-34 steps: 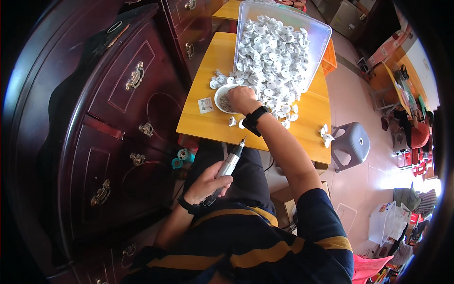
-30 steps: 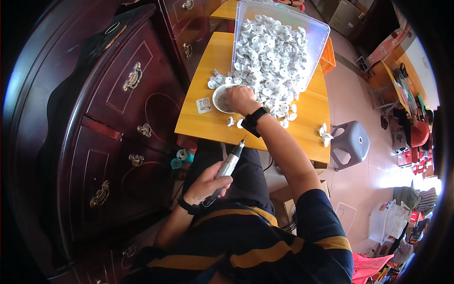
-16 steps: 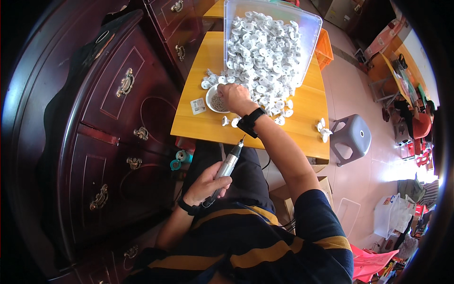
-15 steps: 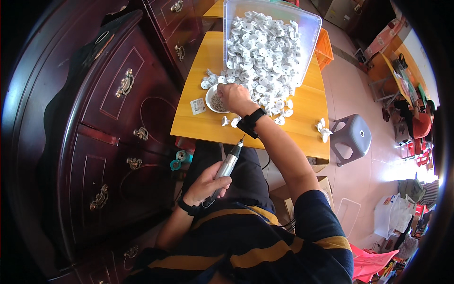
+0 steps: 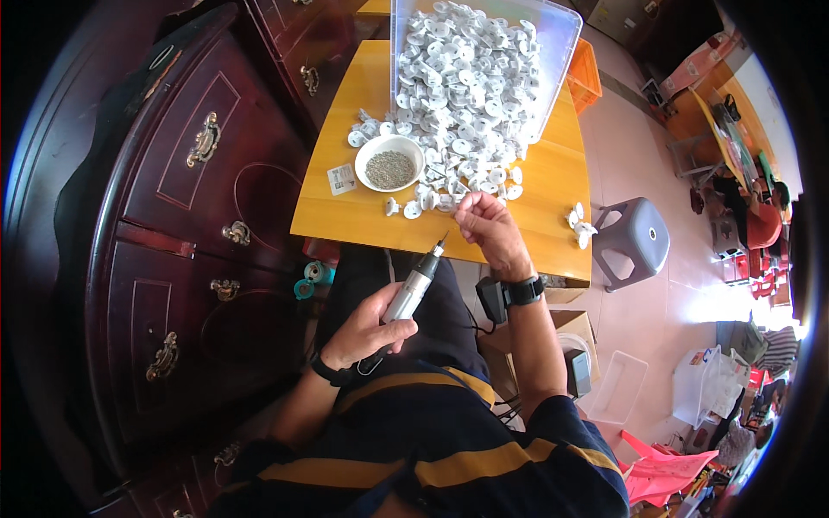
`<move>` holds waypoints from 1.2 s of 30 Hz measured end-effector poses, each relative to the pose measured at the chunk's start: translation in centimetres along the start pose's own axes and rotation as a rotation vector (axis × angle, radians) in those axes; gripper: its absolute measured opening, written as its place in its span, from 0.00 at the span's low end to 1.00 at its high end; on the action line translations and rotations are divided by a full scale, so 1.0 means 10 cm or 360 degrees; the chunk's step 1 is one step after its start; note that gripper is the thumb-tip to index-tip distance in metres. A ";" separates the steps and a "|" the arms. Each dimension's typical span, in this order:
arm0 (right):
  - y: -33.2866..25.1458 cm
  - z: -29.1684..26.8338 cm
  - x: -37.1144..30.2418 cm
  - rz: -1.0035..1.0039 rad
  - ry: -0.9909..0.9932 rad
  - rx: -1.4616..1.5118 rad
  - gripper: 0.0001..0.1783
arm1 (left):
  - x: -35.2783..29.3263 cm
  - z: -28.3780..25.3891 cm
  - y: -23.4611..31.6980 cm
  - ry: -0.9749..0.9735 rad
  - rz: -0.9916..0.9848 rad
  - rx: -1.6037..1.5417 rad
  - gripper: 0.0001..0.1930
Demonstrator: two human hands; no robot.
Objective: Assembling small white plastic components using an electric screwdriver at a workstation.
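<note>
My left hand (image 5: 371, 326) is wrapped round a silver and black electric screwdriver (image 5: 409, 295), its thin bit pointing up toward the table edge. Just beyond the bit's tip, my right hand (image 5: 490, 226) is closed in a pinch; whatever sits between the fingertips is too small to make out. A white bowl (image 5: 360, 162) on the table holds many small grey metal pieces that look like screws. Behind it, white plastic parts with round discs (image 5: 471, 82) spill from a tilted clear bin (image 5: 553, 73), some lying loose close to my right fingers.
The yellow wooden table (image 5: 332, 216) has a small printed card (image 5: 342, 179) near its left edge. Dark red cabinets (image 5: 199, 198) stand at the left. At the right are a grey stool (image 5: 635, 242), an orange crate (image 5: 585, 76) and an open cardboard box (image 5: 501, 344).
My right hand has come out of the bowl and back toward the screwdriver's tip, fingers pinched. My left hand still holds the screwdriver. The whole view has shifted slightly.
</note>
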State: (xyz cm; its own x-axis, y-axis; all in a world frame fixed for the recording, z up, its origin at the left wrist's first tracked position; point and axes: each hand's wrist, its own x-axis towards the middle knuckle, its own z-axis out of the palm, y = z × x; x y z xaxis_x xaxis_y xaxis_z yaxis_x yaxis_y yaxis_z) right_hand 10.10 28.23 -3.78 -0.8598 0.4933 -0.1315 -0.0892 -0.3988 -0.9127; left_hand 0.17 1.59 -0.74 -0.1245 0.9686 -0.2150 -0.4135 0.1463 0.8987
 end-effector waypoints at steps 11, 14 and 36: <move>0.12 -0.15 -0.32 0.0070 -0.0090 0.0313 0.05 | 0.08 0.11 -0.03 -0.0074 -0.0142 0.0112 0.29; 0.13 -0.21 -0.35 0.0062 -0.0101 0.0381 0.05 | 0.12 0.15 -0.04 -0.0089 -0.0140 0.0145 0.28; -0.12 -0.24 -0.18 -0.0164 0.0762 -0.1241 0.18 | 0.16 0.19 -0.09 -0.0028 -0.0090 0.0097 0.28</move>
State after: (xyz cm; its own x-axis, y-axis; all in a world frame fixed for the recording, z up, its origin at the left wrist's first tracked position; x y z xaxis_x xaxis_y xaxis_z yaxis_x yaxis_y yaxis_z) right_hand 12.93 29.71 -3.34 -0.5509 0.8343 -0.0226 0.3602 0.2132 -0.9082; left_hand 2.07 3.36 -1.14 -0.0866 0.9618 -0.2598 -0.3637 0.2123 0.9070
